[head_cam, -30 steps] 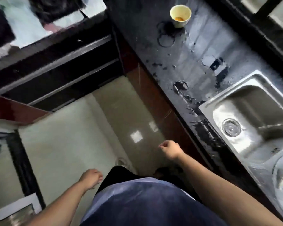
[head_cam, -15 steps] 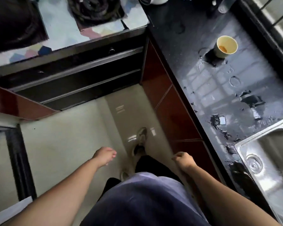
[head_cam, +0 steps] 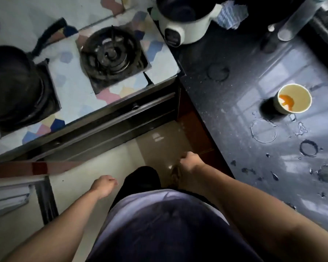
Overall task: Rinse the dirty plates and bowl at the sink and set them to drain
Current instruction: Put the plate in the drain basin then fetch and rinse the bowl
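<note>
A pale yellow cup (head_cam: 293,100) with an orange smear inside stands upright on the wet black countertop (head_cam: 244,95) at the right. No plate, bowl or sink is in view. My left hand (head_cam: 104,185) hangs over the floor with its fingers curled in and nothing in it. My right hand (head_cam: 190,161) is also curled shut and holds nothing, low beside the red-brown cabinet front (head_cam: 195,125) under the counter, well short of the cup.
A gas burner (head_cam: 111,54) sits in a patterned stove top at upper left, with a black pan (head_cam: 13,86) on the far-left burner. A white rice cooker (head_cam: 184,19) and a clear bottle (head_cam: 295,17) stand at the back. Water rings and puddles (head_cam: 263,133) lie near the cup.
The view has swung left and away from the sink, which has left the frame; the stove and rice cooker have come in. Both hands stay low and closed.
</note>
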`<state>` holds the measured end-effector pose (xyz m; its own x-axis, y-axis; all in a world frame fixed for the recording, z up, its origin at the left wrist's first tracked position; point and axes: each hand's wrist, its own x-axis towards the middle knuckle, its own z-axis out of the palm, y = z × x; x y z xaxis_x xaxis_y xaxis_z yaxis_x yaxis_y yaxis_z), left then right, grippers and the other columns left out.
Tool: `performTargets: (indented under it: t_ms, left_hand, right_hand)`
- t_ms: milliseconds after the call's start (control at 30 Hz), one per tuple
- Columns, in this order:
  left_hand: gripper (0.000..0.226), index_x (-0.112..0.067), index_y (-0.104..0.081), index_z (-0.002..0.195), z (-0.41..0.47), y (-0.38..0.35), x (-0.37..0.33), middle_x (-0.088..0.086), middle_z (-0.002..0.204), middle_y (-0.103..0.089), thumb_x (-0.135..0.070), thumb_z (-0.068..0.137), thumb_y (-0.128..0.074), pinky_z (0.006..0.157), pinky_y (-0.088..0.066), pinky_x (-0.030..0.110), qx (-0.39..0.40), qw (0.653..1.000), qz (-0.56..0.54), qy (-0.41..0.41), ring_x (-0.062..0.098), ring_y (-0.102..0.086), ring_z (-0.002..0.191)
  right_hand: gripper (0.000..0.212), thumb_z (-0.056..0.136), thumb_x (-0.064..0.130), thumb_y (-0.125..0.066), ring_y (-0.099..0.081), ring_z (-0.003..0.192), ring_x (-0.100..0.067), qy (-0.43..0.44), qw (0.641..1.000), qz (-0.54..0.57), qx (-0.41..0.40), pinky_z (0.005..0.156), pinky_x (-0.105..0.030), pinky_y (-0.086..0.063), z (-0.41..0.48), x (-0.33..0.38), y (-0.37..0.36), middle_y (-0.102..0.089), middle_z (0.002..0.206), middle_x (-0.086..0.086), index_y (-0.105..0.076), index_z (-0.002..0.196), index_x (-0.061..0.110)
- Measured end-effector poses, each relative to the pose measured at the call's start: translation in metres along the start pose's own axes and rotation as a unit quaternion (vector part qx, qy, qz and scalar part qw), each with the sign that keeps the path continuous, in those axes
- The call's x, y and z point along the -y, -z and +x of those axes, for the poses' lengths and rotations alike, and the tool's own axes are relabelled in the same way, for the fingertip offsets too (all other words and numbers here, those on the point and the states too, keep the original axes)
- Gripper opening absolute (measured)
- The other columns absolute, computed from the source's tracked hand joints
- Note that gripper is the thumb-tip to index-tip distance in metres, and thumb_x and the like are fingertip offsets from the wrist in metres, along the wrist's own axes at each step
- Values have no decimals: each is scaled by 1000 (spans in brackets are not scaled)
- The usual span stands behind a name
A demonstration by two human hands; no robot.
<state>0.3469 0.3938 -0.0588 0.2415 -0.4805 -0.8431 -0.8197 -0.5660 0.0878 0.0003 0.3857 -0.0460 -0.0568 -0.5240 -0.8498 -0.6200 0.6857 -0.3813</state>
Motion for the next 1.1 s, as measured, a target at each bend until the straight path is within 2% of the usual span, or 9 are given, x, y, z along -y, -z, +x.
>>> performTargets:
  t_ms: [167, 367, 567, 700, 767, 833, 933, 1000, 1100]
  left_hand:
    - [24, 0, -74, 105, 41, 46, -88, 21, 111, -77, -18, 100, -58, 75, -45, 33, 31, 999, 29, -19, 37, -71, 108]
    - [32, -19, -74, 85, 49, 52, -286, 9, 92, -81, -3, 103, -53, 75, -51, 29, 97, 957, 112, -248, 22, -72, 78]
    - [30, -28, -76, 87, 13, 38, -451, -13, 84, -80, -10, 98, -54, 69, -55, 29, 221, 848, 253, -411, 5, -72, 67]
    - [34, -28, -74, 89, -16, -3, -544, -2, 91, -81, -6, 101, -50, 66, -54, 28, 251, 803, 260, -473, 9, -70, 66]
    - [30, -26, -72, 98, -30, -32, -585, 5, 103, -79, -7, 103, -49, 62, -55, 27, 260, 800, 236, -487, 12, -70, 70]
    - [26, -22, -69, 120, -41, -63, -617, 9, 116, -74, -11, 105, -50, 65, -58, 30, 269, 802, 207, -492, 17, -72, 79]
    - [43, -23, -50, 150, -54, -103, -647, 5, 129, -63, -20, 107, -47, 77, -63, 38, 279, 815, 191, -470, 23, -73, 100]
    - [49, -28, -44, 154, -61, -122, -652, 3, 132, -63, -23, 105, -46, 84, -64, 42, 300, 827, 188, -436, 26, -73, 107]
    - [43, -34, -51, 144, -67, -138, -646, 2, 133, -66, -21, 102, -47, 90, -64, 47, 316, 820, 185, -440, 24, -73, 107]
  right_hand:
    - [26, 95, 30, -61, -68, 112, -25, 36, 989, 140, -27, 96, -31, -55, 26, 38, 61, -74, 118, -7, -76, 112, 18]
    - [17, 93, 24, -59, -73, 81, -16, -12, 941, 313, -129, 75, -28, -54, 24, 9, 115, -78, 88, -1, -74, 87, 20]
    - [27, 99, 8, -50, -69, 67, -17, -68, 788, 537, -295, 61, -27, -51, -3, -33, 161, -77, 80, -2, -70, 84, 20]
    - [23, 100, 10, -48, -65, 60, -18, -142, 637, 631, -419, 59, -31, -54, -8, -68, 193, -74, 83, -8, -68, 91, 17]
    - [20, 100, 13, -47, -65, 58, -16, -163, 591, 649, -451, 53, -29, -55, -3, -87, 213, -74, 93, -11, -65, 108, 16]
    - [35, 98, 18, -47, -69, 63, -15, -182, 579, 646, -462, 53, -30, -57, 4, -107, 235, -71, 109, -8, -55, 132, 21]
    - [59, 98, 25, -47, -74, 83, -21, -185, 598, 645, -439, 60, -35, -63, 16, -126, 263, -58, 126, -5, -35, 156, 27]
    - [59, 98, 26, -47, -71, 89, -20, -179, 624, 630, -425, 63, -36, -66, 23, -131, 275, -56, 125, -4, -36, 156, 27]
    - [34, 101, 26, -49, -64, 88, -15, -164, 641, 610, -435, 54, -27, -63, 31, -129, 285, -61, 112, 2, -56, 134, 22]
